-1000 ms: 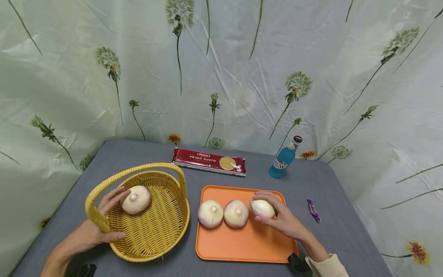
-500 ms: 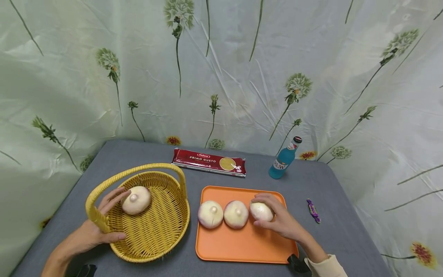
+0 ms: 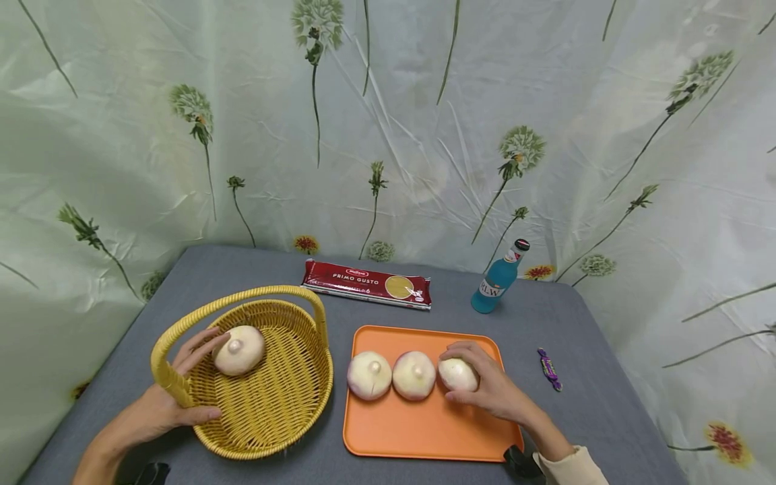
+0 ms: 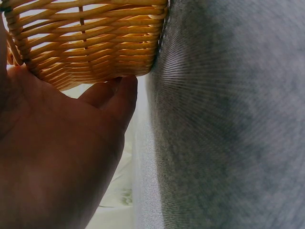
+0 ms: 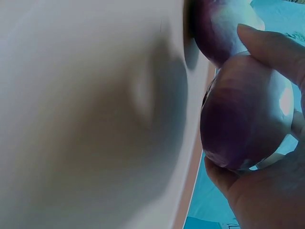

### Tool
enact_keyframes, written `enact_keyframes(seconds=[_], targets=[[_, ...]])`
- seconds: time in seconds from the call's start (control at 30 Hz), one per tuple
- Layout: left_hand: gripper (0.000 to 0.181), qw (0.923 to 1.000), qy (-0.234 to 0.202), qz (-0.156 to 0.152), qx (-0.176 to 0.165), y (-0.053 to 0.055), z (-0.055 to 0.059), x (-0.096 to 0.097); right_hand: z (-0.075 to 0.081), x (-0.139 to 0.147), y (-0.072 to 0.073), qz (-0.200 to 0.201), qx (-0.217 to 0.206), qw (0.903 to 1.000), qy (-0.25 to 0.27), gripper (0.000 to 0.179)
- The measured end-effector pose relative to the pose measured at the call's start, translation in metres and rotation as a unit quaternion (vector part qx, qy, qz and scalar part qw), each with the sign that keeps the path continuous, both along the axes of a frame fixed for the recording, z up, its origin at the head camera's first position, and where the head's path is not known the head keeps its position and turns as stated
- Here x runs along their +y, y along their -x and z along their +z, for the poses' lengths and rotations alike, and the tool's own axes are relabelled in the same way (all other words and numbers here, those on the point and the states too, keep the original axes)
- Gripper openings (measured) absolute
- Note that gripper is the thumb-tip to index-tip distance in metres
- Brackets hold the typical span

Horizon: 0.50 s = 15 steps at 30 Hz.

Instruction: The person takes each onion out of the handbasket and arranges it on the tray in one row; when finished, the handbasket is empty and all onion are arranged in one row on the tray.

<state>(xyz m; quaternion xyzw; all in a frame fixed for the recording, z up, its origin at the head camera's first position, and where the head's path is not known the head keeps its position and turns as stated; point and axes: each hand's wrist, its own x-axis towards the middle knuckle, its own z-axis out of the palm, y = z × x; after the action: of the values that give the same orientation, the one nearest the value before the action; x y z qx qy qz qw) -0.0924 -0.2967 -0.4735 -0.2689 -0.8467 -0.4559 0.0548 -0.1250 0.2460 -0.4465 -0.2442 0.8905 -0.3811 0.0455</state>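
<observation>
At the left, my left hand [image 3: 160, 404] grips the side of a yellow wicker basket [image 3: 315, 397], thumb and fingers over its rim; some fingers reach under the wicker wall [image 4: 95, 43] in the left wrist view. Inside the basket lies a white and purple turnip [image 3: 239, 350], touched by the left fingertips. Over the orange tray [image 3: 418, 431], my right hand [image 3: 494, 387] holds another turnip [image 5: 245, 112] between thumb and fingers. Whether it touches the tray I cannot tell. Two more turnips, a left one [image 3: 369, 376] and a middle one [image 3: 414, 375], sit side by side on the tray.
A red spaghetti packet [image 3: 366, 284] lies behind the tray. To its right stands a blue bottle [image 3: 498, 279] with a dark cap. A purple wrapped candy [image 3: 549, 369] is right of the tray. A flower-printed curtain [image 3: 412, 135] hangs behind the grey table [image 3: 582, 431].
The right hand's turnip has shifted slightly left and turned in the fingers, the thumb moving a little lower. The left hand and basket have stayed put.
</observation>
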Motion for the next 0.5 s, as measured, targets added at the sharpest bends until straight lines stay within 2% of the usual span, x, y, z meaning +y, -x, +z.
enact_keyframes(seconds=[0.3, 0.5], targets=[[0.107, 1.0, 0.0, 0.001, -0.002, 0.0001, 0.0011, 0.0004, -0.0005, -0.0009, 0.0015, -0.005, -0.015, 0.9997, -0.017, 0.057], [0.107, 0.9999, 0.003, 0.004, -0.01, -0.0013, 0.0014, 0.0007, -0.0023, -0.0017, 0.0008, -0.001, -0.004, 0.9995, -0.03, 0.06]])
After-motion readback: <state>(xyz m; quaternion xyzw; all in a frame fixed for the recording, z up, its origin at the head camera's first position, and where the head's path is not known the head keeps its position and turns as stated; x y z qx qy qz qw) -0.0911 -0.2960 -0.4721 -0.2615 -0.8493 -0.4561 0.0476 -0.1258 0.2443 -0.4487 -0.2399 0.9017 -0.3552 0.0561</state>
